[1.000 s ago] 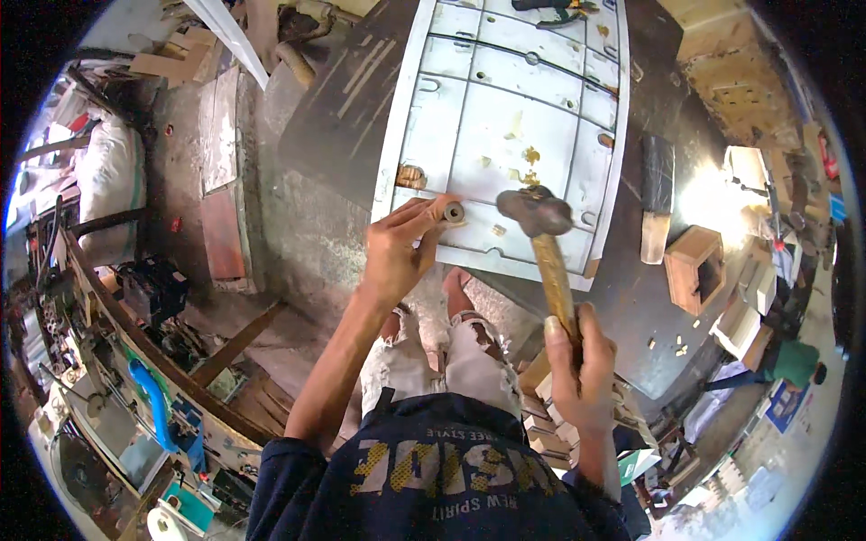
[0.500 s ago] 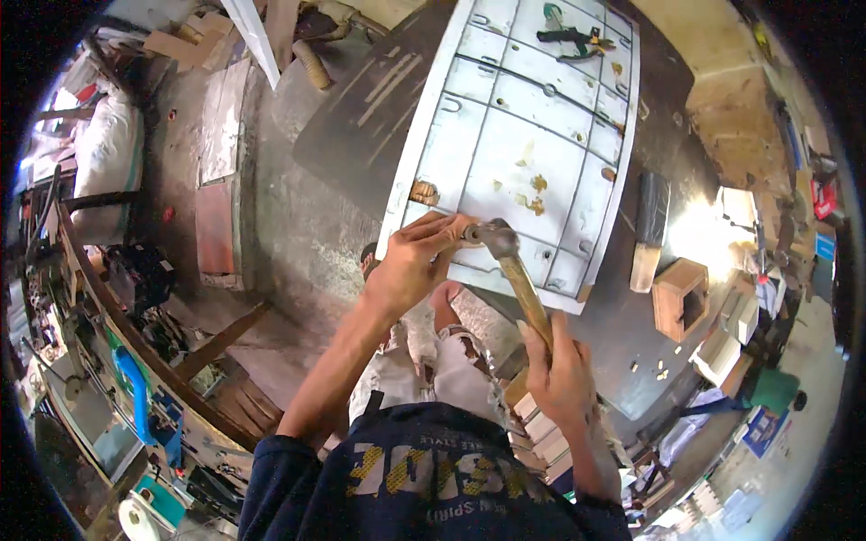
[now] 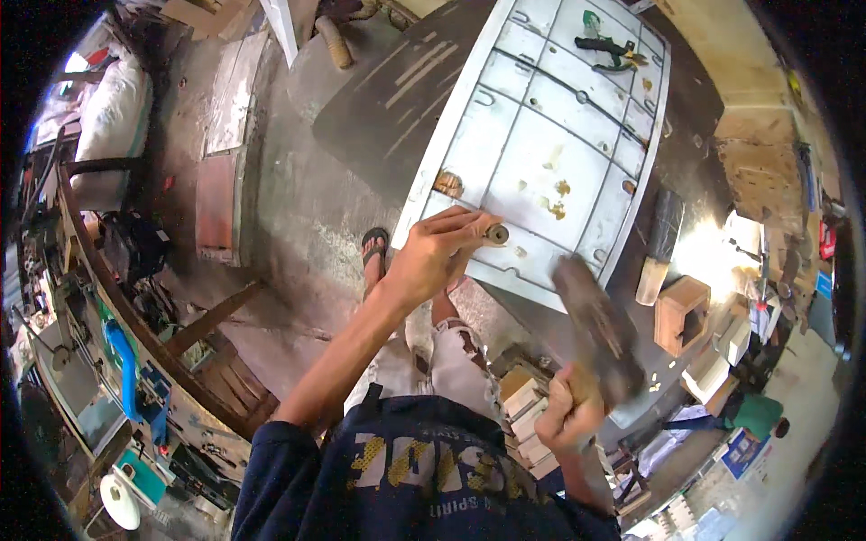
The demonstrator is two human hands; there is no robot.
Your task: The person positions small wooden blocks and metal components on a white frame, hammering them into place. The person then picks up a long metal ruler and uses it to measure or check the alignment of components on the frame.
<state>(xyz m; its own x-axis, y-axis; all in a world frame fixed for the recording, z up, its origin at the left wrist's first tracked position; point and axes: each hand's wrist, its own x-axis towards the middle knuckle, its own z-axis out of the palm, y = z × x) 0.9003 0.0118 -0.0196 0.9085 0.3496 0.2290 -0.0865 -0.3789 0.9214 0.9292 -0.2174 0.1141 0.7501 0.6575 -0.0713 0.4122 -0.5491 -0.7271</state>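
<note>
Now | left hand [image 3: 431,261] pinching punch [image 3: 495,234] upright on white panel [image 3: 541,153] | right hand [image 3: 566,417] fisted round raised hammer [image 3: 600,334] | advice: strike squarely, fingers low.

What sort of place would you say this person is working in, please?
Most likely a small metal workshop: a hammer in the right hand, a punch held by the left hand on a white metal panel, pliers, and a cluttered workbench.
</note>
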